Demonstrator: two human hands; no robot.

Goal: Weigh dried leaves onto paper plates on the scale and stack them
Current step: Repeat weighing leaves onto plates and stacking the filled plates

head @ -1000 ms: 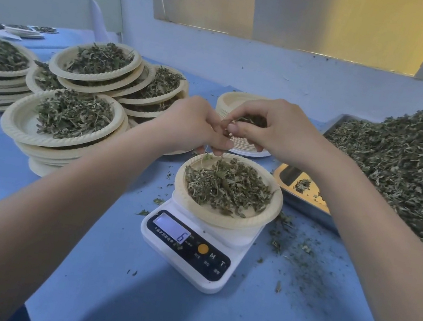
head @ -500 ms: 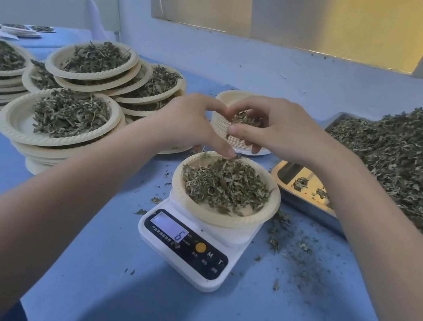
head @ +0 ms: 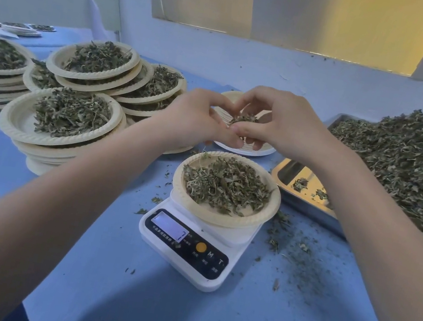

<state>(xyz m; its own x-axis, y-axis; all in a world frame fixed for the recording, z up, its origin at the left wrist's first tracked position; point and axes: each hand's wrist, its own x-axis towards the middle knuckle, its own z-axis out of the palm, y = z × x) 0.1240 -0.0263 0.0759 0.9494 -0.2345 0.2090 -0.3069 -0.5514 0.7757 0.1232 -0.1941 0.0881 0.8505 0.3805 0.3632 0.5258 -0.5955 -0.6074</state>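
We note the plate [head: 222,220] of leaves [head: 224,184] sitting on the scale [head: 198,243] at centre, with filled stacks [head: 60,130] to the left and the bulk tray [head: 307,202] to the right. Above the plate's far rim, our right hand [head: 287,125] cups a small tuft [head: 243,118] while the left hand [head: 198,118] pinches bits from it. We judge the leaves light, brittle and easily scattered, so we add pinches and lift the flimsy plate by opposite rims.
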